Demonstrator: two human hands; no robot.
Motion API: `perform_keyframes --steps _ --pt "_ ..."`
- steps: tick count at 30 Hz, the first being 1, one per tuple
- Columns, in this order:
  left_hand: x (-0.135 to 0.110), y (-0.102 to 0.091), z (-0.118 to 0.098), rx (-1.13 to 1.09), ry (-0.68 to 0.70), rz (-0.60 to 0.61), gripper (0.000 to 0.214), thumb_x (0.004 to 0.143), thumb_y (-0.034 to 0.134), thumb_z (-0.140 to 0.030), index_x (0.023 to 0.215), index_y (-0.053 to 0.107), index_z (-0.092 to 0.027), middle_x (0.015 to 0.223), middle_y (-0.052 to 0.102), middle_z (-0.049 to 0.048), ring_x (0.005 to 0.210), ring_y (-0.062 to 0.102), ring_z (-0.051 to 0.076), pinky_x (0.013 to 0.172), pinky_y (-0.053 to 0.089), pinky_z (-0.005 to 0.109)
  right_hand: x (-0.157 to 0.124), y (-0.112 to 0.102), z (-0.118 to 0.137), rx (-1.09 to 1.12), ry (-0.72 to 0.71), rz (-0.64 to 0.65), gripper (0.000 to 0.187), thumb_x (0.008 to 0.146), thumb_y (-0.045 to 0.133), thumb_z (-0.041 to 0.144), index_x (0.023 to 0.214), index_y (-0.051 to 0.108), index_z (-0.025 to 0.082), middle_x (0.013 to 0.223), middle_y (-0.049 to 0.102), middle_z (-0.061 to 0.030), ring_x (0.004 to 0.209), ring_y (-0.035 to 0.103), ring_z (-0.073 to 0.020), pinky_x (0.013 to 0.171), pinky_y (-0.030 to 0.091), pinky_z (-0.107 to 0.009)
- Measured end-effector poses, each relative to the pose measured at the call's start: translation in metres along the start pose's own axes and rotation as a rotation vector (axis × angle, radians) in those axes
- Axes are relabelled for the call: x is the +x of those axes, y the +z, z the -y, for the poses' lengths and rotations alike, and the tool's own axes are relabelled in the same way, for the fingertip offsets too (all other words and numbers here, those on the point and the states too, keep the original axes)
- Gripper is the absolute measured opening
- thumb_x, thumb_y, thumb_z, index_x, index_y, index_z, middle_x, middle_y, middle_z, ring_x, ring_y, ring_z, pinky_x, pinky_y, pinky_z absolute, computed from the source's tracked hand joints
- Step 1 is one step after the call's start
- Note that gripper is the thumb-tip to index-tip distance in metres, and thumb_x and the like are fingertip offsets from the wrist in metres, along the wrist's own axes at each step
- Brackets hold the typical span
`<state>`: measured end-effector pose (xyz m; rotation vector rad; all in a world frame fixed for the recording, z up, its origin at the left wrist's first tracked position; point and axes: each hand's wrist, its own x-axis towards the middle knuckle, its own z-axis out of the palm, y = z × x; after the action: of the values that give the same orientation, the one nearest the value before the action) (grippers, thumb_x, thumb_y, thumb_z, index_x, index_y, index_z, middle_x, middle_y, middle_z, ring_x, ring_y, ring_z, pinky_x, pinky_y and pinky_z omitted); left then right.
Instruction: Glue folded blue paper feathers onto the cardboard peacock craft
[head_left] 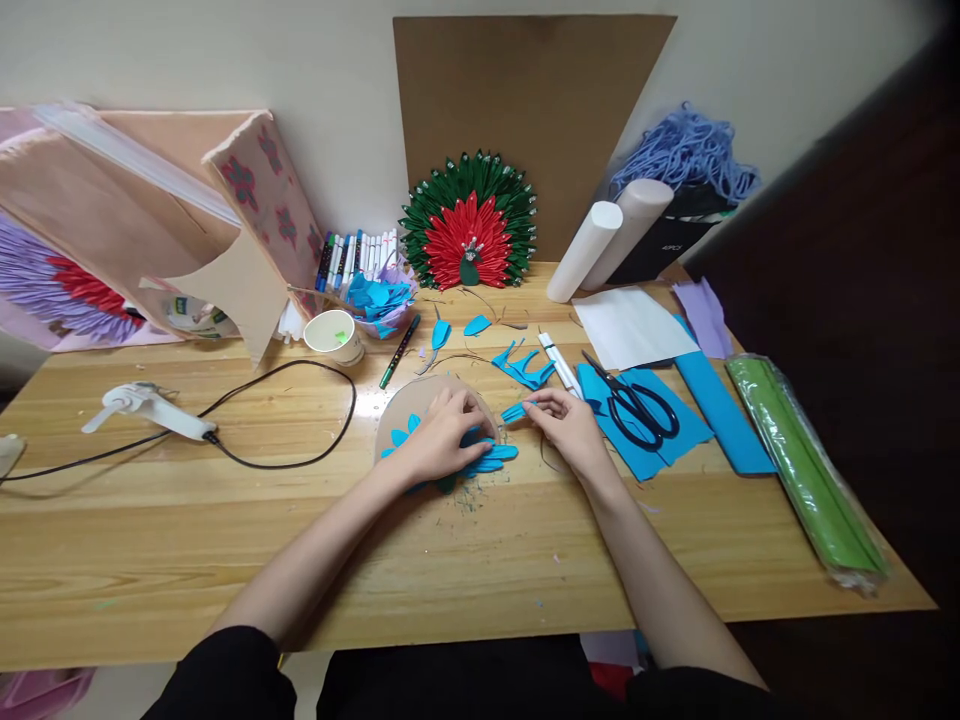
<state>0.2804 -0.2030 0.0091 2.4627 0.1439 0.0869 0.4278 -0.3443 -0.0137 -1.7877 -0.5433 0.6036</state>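
Cardboard disc (391, 415), one, flat on the wooden table (247, 540); probably light and fairly stiff, best steadied by its rim. Blue paper petal (514, 412), one, just right of the disc, pinched at its right end by the right hand (568, 428); likely near weightless, soft, easily creased or torn, suiting a light fingertip hold at one end. Petal cluster (499, 454), on the disc and overhanging its right edge, partly under the left hand (442, 437), whose grip cannot be told. Hands apart. Black-handled scissors (634, 424), right of the disc.

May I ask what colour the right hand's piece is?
The piece is blue, as the head view shows.
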Motion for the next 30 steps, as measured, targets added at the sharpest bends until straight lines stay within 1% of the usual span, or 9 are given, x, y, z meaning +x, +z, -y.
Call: perform_keyframes --steps 5,10,14,18,24,27,30 --pt "0.000 -0.001 0.001 -0.049 0.035 0.035 0.012 0.083 0.055 -0.029 0.083 0.063 -0.020 0.093 0.052 0.0038 0.091 0.043 0.020 0.083 0.037 0.035 -0.002 -0.004 -0.001 -0.017 0.037 0.027 0.026 0.065 0.068 0.036 0.077 0.061 0.015 0.068 0.064 -0.0042 0.063 0.061 -0.0155 0.059 0.048 -0.026" --pt "-0.002 0.000 0.003 -0.046 0.054 0.061 0.015 0.083 0.055 -0.031 0.091 0.063 -0.022 0.096 0.052 0.0043 0.093 0.044 0.020 0.084 0.036 0.036 -0.005 -0.005 0.003 -0.069 0.038 0.066 0.023 0.065 0.066 0.034 0.075 0.061 0.014 0.069 0.064 -0.0050 0.064 0.061 -0.0159 0.060 0.047 -0.026" --pt "-0.002 0.000 0.002 -0.028 0.075 0.091 0.015 0.082 0.057 -0.033 0.087 0.064 -0.021 0.095 0.052 0.0047 0.092 0.043 0.021 0.082 0.036 0.036 -0.006 -0.006 0.004 -0.083 0.047 0.067 0.023 0.065 0.066 0.035 0.074 0.061 0.015 0.069 0.065 -0.0048 0.063 0.061 -0.0158 0.058 0.047 -0.026" --pt "-0.005 0.000 0.004 -0.049 0.094 0.071 0.014 0.084 0.054 -0.031 0.085 0.064 -0.021 0.095 0.052 0.0042 0.092 0.043 0.020 0.082 0.036 0.035 -0.010 -0.004 0.004 -0.057 0.089 0.118 0.022 0.065 0.066 0.035 0.075 0.060 0.015 0.072 0.066 -0.0056 0.065 0.063 -0.0167 0.059 0.047 -0.026" --pt "-0.013 0.002 0.009 -0.088 0.081 0.029 0.016 0.086 0.052 -0.032 0.088 0.065 -0.023 0.095 0.053 0.0033 0.091 0.044 0.018 0.083 0.034 0.033 -0.018 0.004 0.007 -0.066 0.146 0.227 0.019 0.067 0.064 0.032 0.074 0.061 0.015 0.071 0.068 -0.0053 0.068 0.065 -0.0180 0.064 0.049 -0.027" --pt "-0.015 0.003 0.009 -0.091 0.063 0.015 0.016 0.085 0.052 -0.034 0.088 0.065 -0.024 0.097 0.053 0.0033 0.092 0.045 0.018 0.084 0.033 0.033 -0.020 0.009 0.007 -0.034 0.173 0.253 0.016 0.068 0.063 0.031 0.071 0.061 0.016 0.070 0.069 -0.0052 0.069 0.067 -0.0191 0.066 0.050 -0.028" --pt "-0.015 0.003 0.010 -0.098 0.047 0.017 0.016 0.085 0.053 -0.034 0.089 0.065 -0.024 0.098 0.052 0.0035 0.094 0.045 0.018 0.086 0.034 0.034 -0.022 0.014 0.007 -0.007 0.186 0.274 0.016 0.068 0.064 0.033 0.068 0.060 0.017 0.066 0.069 -0.0047 0.067 0.068 -0.0196 0.065 0.051 -0.029"
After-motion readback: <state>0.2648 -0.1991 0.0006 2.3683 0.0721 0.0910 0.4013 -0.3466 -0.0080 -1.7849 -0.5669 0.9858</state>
